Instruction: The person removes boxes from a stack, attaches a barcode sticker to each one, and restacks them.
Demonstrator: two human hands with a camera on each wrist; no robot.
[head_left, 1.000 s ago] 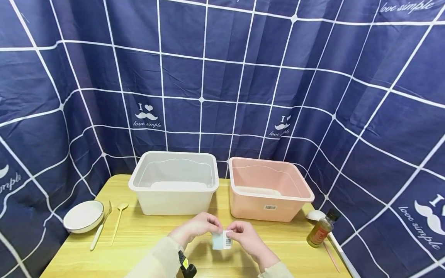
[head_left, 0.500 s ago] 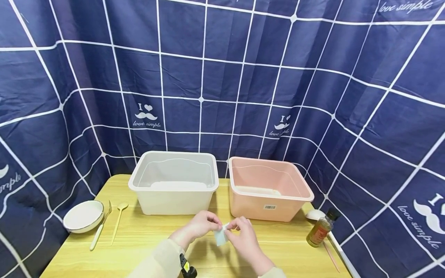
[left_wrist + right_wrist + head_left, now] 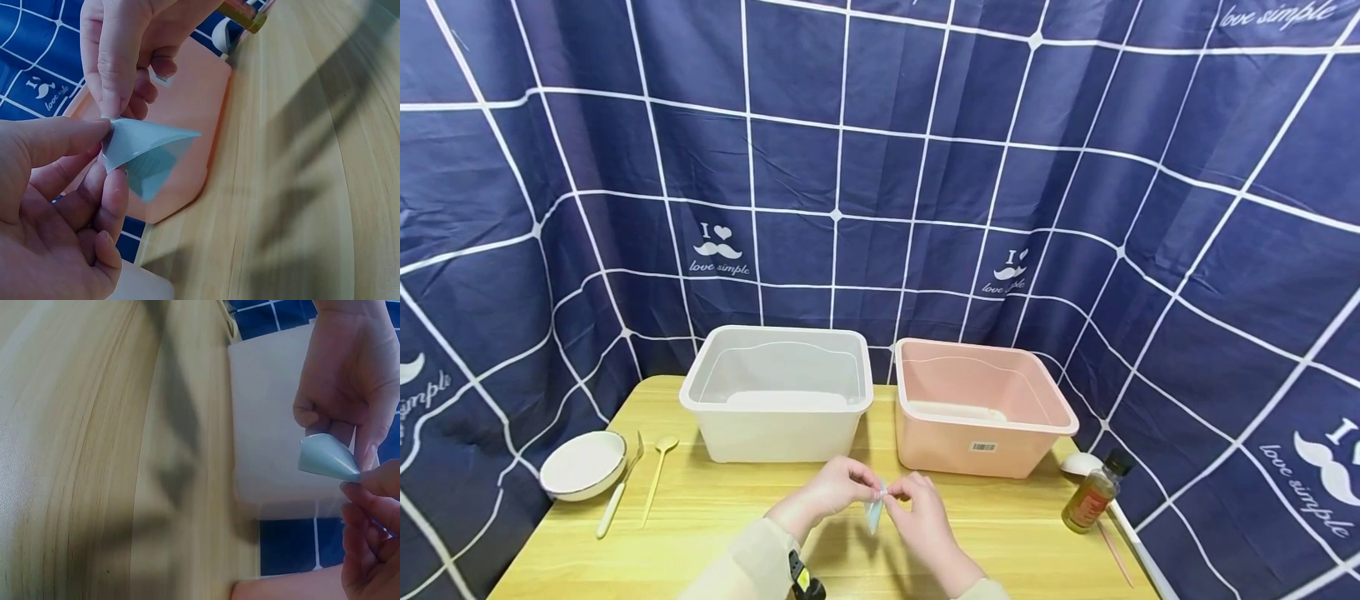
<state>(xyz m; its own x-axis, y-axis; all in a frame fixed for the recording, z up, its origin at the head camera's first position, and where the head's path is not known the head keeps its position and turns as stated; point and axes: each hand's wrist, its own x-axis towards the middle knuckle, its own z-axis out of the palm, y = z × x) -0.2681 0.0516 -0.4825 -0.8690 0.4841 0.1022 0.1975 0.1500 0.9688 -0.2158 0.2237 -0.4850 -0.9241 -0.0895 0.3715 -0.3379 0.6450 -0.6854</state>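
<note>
A small pale blue packet (image 3: 874,512), flat and thin, is bent into a cone-like fold between my two hands, above the table. My left hand (image 3: 832,487) pinches one side of its upper edge between thumb and fingers. Close beside it, my right hand (image 3: 922,517) pinches the same edge, the fingertips of both hands nearly touching. In the left wrist view the packet (image 3: 150,147) flares out to the right, its lower flap hanging. The right wrist view shows its smooth curled face (image 3: 328,456). Any print on it is too faint to read now.
Behind the hands stand a white bin (image 3: 778,437) and a pink bin (image 3: 977,454). A bowl (image 3: 583,467), a fork (image 3: 613,504) and a gold spoon (image 3: 657,475) lie left. A bottle (image 3: 1090,500), a white ladle (image 3: 1081,464) and a thin pink stick (image 3: 1115,554) are right.
The packet was spread flat with its barcode showing. It has since turned and folded into a narrow cone as the right hand moved slightly; both hands still pinch it.
</note>
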